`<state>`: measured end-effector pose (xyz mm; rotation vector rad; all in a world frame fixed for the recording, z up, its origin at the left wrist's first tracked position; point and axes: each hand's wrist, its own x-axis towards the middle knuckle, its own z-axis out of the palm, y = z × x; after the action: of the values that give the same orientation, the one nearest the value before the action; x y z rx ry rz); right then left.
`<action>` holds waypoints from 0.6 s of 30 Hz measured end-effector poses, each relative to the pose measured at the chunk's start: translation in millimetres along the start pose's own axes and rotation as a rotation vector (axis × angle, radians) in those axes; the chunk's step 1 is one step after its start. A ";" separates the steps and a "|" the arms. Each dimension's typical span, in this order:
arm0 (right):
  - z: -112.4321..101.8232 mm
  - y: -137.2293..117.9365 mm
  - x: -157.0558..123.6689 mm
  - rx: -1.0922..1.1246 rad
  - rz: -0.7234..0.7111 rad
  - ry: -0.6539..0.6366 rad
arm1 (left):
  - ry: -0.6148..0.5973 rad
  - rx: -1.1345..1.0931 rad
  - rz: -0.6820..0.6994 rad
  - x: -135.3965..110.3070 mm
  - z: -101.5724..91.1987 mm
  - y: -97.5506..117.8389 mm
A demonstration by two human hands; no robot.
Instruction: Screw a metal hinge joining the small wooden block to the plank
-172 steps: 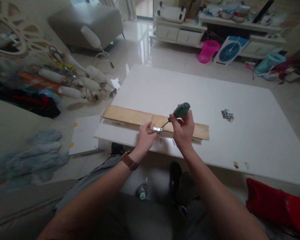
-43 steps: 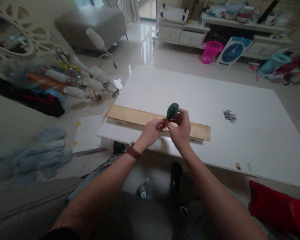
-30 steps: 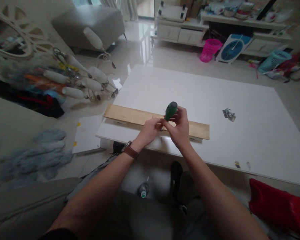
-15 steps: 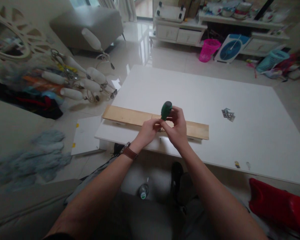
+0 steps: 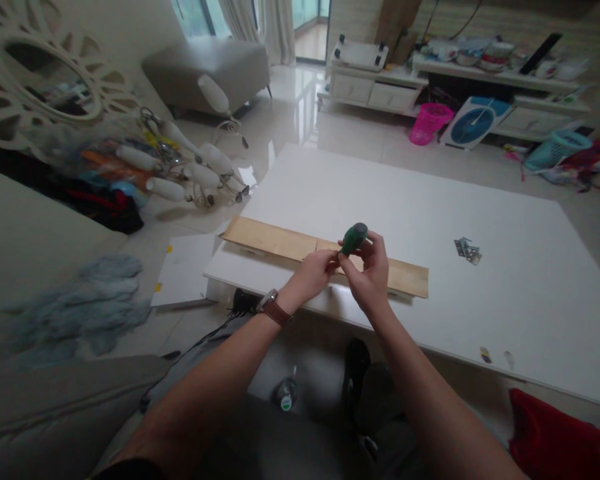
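Note:
A long wooden plank (image 5: 270, 238) lies along the near edge of a white table (image 5: 430, 200). My right hand (image 5: 367, 273) is closed around a green-handled screwdriver (image 5: 353, 237), held nearly upright over the plank's middle. My left hand (image 5: 313, 273) is pinched close against the screwdriver's tip, right beside my right hand; what it holds is hidden by the fingers. A brown watch sits on my left wrist.
Small metal hinges (image 5: 467, 250) lie on the table to the right. A white panel (image 5: 185, 270) rests on the floor at left, near a fallen lamp (image 5: 190, 170). A red object (image 5: 565, 443) sits at lower right. A bottle (image 5: 286, 393) stands between my legs.
The screwdriver has swung from slanted to nearly upright since the oldest frame, and my hands have closed together over the hinge. The view has shifted slightly; the plank stays put.

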<state>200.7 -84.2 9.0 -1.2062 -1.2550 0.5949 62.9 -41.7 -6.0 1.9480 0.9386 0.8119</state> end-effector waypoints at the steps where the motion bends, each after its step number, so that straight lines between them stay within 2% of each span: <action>1: 0.7 -0.2 0.7 -0.015 0.000 0.011 | 0.009 0.009 -0.001 -0.2 0.3 -0.1; 9: 4.8 2.4 1.9 -0.092 0.031 0.063 | 0.060 -0.093 -0.027 -0.2 4.1 -1.6; 12: 3.3 2.8 -1.0 -0.108 0.014 0.039 | 0.057 -0.154 -0.027 0.6 1.9 -5.0; 16: 0.7 -1.1 -2.2 -0.055 0.000 -0.031 | -0.016 -0.177 -0.021 2.5 -3.1 -6.4; 18: -0.3 -2.9 -1.1 -0.045 0.002 -0.052 | -0.001 -0.159 -0.028 3.0 -3.4 -5.0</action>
<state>199.9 -86.2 11.3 -1.2361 -1.3166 0.6056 60.1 -35.9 -8.1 1.7941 0.8721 0.8439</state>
